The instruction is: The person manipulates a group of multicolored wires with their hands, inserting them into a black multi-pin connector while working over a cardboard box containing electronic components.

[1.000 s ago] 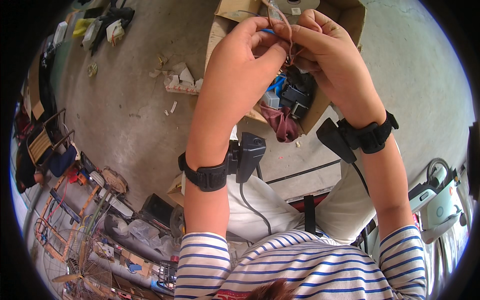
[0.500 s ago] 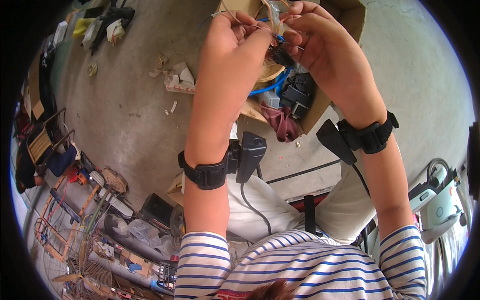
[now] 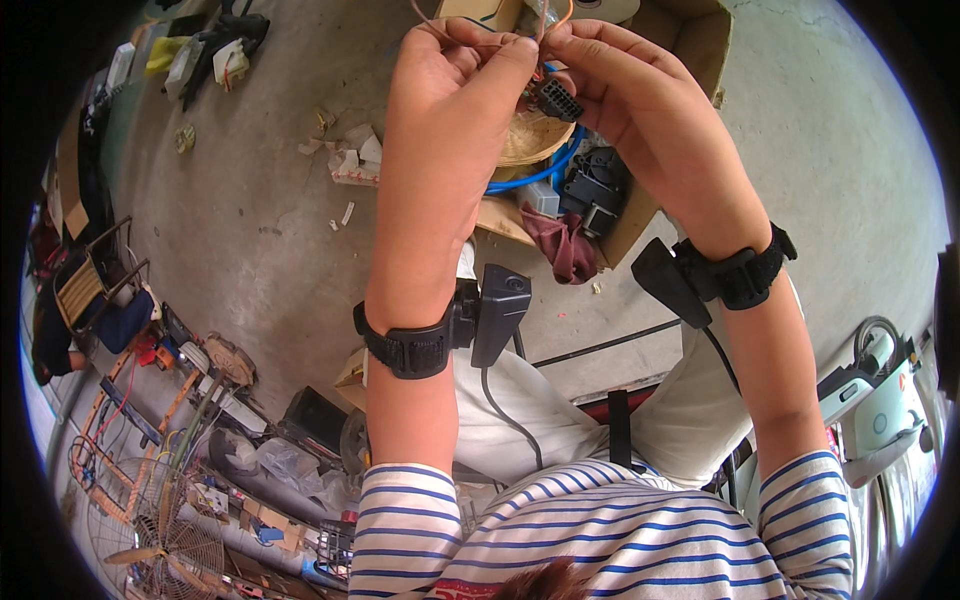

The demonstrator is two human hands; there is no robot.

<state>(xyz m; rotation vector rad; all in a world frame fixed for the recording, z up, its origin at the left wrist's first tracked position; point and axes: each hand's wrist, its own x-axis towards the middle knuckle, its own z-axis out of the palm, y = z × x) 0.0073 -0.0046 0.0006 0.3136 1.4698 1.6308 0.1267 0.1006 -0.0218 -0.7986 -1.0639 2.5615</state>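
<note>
At the top of the head view, my left hand (image 3: 462, 75) pinches a thin brownish wire between thumb and index finger. My right hand (image 3: 625, 95) is closed close beside it, thumb and index finger on an orange wire (image 3: 567, 12). Below the fingertips hangs a black multi-pin connector (image 3: 558, 101) with its slotted face showing; wires run up from it into my fingers. Where exactly each wire is gripped is partly hidden. Beneath my hands are a round tan dish (image 3: 528, 140), a blue cable (image 3: 530, 182) and black plastic parts (image 3: 595, 178).
An open cardboard box (image 3: 640, 170) stands under my hands, with a maroon cloth (image 3: 562, 243) over its near edge. Torn white scraps (image 3: 357, 158) lie left of it. A fan (image 3: 160, 530) and assorted clutter fill the lower left; a pale green machine (image 3: 880, 400) is at right.
The black connector has turned so that its slotted face shows. My right thumb and index finger have come down and closed near my left fingertips; my left hand has shifted slightly left.
</note>
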